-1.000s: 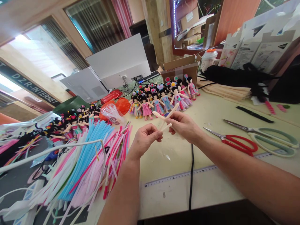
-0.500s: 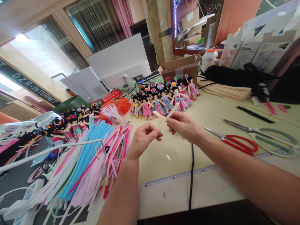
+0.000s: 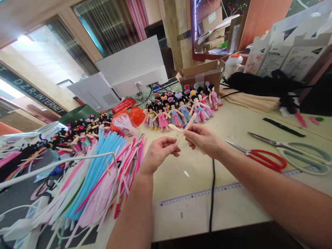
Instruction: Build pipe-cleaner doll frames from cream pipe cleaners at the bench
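Both hands are raised just above the pale yellow counter [image 3: 233,121], meeting over its middle. The right hand [image 3: 204,140] has its grip pinched narrow, thumb and forefinger closed on a pair of thin cream-coloured fuzzy sticks [image 3: 188,123] that cross each other in an X. The left hand [image 3: 159,152] sits just beside it, fingers curled, its grip closed small on the lower end of the same sticks. The crossed pair is held in the air between the two hands, in front of a row of small dolls with black hair and pink and blue dresses [image 3: 178,110] standing on the counter.

To the left lies a thick heap of blue, pink and white plastic strips [image 3: 98,176], with a clear plastic cup [image 3: 124,125] tipped over at its far edge. To the right, well apart from the hands, lie red-handled scissors [image 3: 259,157] and, beyond them, larger pale green-handled scissors [image 3: 298,155]. A black cable [image 3: 212,193] runs under the right wrist towards the near edge, crossing a long ruler [image 3: 181,200] lying flat there.
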`<state>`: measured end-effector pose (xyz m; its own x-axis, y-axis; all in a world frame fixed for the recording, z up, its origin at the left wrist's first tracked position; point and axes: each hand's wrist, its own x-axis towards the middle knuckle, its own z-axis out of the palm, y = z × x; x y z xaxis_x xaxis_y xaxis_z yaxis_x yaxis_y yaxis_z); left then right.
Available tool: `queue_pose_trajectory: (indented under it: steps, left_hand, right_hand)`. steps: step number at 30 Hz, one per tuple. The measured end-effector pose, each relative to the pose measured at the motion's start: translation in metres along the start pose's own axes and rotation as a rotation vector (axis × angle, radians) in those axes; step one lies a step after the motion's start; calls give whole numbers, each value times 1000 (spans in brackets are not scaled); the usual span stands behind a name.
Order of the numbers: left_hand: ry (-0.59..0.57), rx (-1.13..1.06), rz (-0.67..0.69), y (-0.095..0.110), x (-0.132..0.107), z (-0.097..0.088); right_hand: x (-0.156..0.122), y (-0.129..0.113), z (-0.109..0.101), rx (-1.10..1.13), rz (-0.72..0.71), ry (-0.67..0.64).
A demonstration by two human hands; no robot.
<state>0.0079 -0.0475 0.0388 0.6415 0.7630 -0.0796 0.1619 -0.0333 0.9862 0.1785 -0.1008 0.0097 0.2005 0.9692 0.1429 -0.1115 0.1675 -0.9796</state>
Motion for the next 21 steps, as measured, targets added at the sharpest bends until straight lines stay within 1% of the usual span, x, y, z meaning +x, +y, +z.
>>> queue_pose_trajectory:
  steps: [8,13,21]
  left_hand:
    - [26,45,-29,2,-1,0]
    - [20,58,-26,3,-2,1]
    - [18,78,-5,4,-3,3]
  right_hand:
    - [1,1,1,8,4,-24]
    - [1,0,1,12,22,-40]
    - [0,-2,0,-16,46,3]
